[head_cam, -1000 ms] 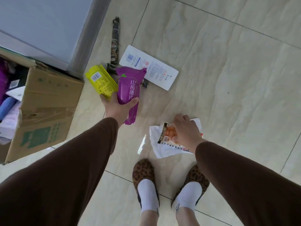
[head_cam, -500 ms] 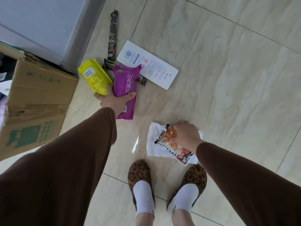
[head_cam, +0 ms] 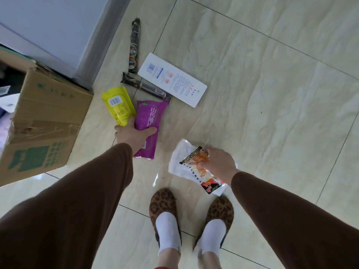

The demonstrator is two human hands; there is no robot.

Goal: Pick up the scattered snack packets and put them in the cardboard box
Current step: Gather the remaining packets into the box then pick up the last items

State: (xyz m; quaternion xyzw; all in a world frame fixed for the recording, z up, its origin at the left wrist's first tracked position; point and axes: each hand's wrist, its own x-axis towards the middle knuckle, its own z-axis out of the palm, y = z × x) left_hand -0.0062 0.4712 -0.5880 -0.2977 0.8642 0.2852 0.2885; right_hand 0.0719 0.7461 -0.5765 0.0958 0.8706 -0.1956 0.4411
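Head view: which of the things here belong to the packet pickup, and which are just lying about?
Part of the job:
- cardboard box
- yellow packet and purple packet, both held in the left hand
- orange packet, gripped by the right hand
- white packet under it
- two dark stick packets on the floor

Lying about:
- white card
- slippers
- grey door frame

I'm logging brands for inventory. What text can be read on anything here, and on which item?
Purple packet: large pale characters, too blurred to read.
Yellow packet: barcode and fine print, unreadable.
White card: barcode, red signs, print too small.
Orange packet: unreadable.
Cardboard box: green marks, illegible.
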